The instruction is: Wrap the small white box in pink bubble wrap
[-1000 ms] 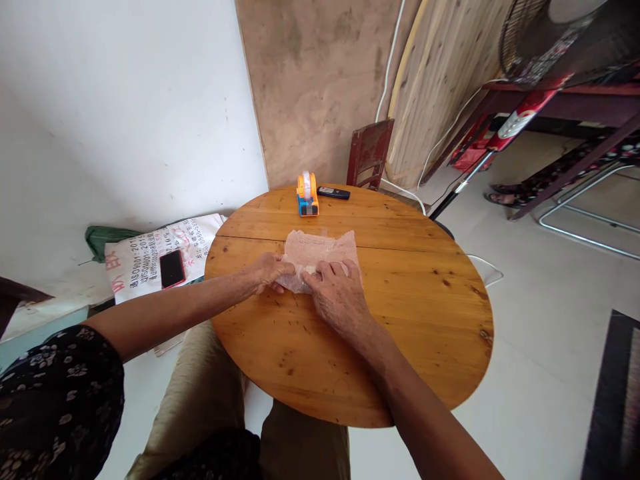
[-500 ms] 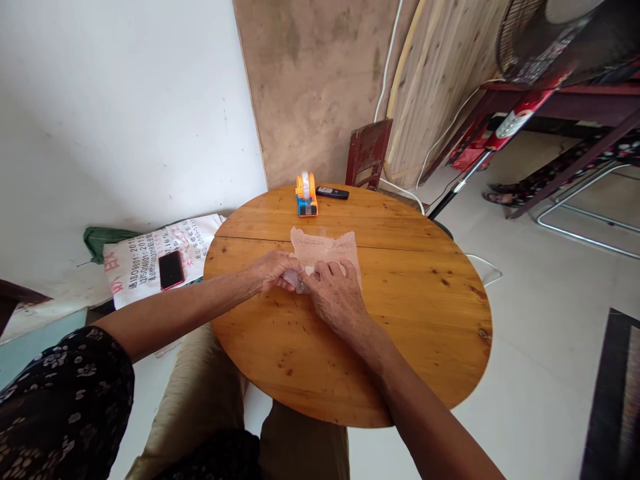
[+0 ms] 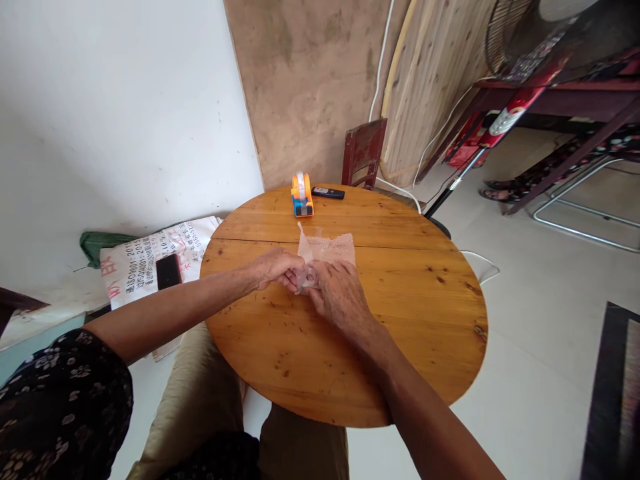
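A sheet of thin, see-through bubble wrap (image 3: 330, 248) lies on the round wooden table (image 3: 400, 320), its far part flat and its near edge bunched up between my hands. My left hand (image 3: 281, 268) is closed, pinching the left side of the bunched wrap. Over the right side curls my right hand (image 3: 340, 288), its fingers bent down onto the wrap and its thumb at the near edge. A small, pale, roundish thing shows through the plastic between the hands; its kind is too hidden to tell.
At the table's far edge stand an orange and blue tape dispenser (image 3: 302, 197) and a black remote control (image 3: 328, 193). A red wooden chair (image 3: 364, 153) is behind. On a white sack (image 3: 140, 263) at left rests a phone (image 3: 169, 271). A person's feet show far right.
The wrap's left corner has been lifted and folded over towards the right. My left hand has risen slightly, and my right hand has closed in around the bunched part.
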`<state>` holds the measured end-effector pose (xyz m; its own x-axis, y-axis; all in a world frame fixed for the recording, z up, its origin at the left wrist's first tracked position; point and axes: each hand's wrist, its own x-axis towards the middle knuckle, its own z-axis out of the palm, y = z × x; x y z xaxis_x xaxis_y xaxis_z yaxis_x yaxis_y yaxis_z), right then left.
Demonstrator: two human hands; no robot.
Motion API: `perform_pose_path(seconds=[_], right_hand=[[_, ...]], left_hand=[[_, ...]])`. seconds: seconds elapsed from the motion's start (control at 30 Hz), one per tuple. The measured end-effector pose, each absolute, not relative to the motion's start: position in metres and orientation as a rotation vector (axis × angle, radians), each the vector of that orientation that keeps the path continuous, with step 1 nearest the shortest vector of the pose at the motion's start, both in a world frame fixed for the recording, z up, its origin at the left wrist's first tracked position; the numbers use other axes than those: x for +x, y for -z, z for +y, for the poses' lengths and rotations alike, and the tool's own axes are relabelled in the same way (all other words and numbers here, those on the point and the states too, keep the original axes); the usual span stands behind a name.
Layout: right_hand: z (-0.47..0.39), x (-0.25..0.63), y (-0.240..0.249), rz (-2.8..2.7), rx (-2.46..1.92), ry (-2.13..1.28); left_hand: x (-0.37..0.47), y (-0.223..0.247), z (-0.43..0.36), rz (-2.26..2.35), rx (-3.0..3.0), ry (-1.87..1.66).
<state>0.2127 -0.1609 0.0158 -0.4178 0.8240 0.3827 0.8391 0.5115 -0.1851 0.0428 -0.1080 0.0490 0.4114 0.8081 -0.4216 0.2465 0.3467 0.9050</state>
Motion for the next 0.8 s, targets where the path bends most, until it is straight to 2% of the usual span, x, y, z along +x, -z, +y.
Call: perform_pose_path(seconds=[0.23,0.43,0.53,0.63,0.8], right_hand=[[-0.159,0.221,-0.011,-2.226,-1.295,-0.017],[-0.154,0.228,-0.003,-2.138,-1.186,-0.037],[-0.152,0.231,-0.001,-2.124,-1.169,-0.085],[-0.148,0.238,-0.008,-2.031,-1.238,-0.185],[-0.145,0.271,-0.029,-1.712,-1.616,-0.400]], left_hand=[[0.037,-0.043,-0.120,1.026,1.790,-0.451],[0.045,-0.011,-0.131,1.198,2.465,-0.758],[0.045,-0.001,-0.131,1.149,2.571,-0.920],[0.046,0.002,-0.129,1.071,2.585,-0.939],[0.047,0.001,-0.129,1.049,2.596,-0.943]])
